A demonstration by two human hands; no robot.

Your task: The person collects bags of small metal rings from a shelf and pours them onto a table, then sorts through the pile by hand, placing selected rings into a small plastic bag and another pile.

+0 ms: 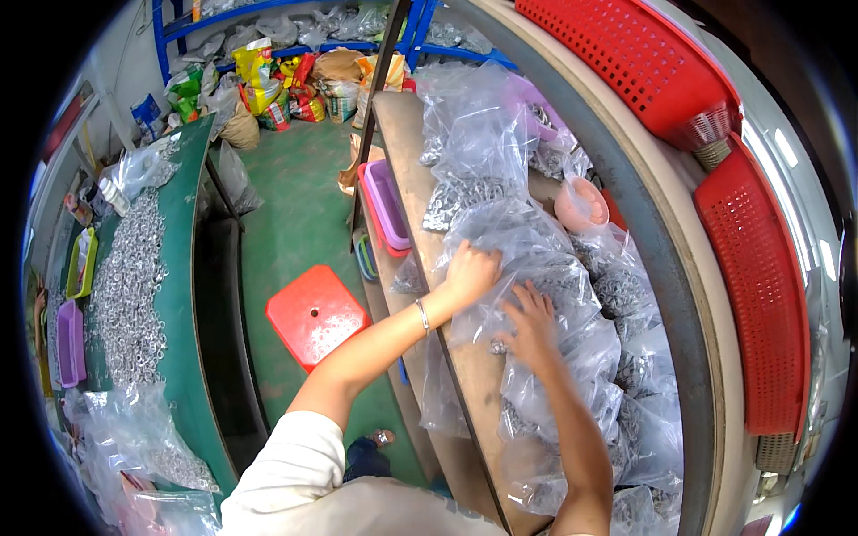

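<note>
My left hand (pixel 474 271) is closed on the gathered film of a clear plastic bag (pixel 516 225) that lies on a shelf. A bracelet circles that wrist. My right hand (pixel 534 323) rests against the bag's near side, its fingers spread and bent a little. Small grey metal parts show through the film of this bag and of the bags around it. Behind my left hand sits another clear bag of metal parts (pixel 465 198). Which folds belong to which bag is hard to tell.
The wooden shelf (pixel 404 147) stands beside a red stool (pixel 315 313). Red perforated baskets (pixel 760 304) line the upper shelf at right, above a metal edge. A pink bowl (pixel 581 204) lies among the bags. Loose metal parts (pixel 132 286) cover the green table at left.
</note>
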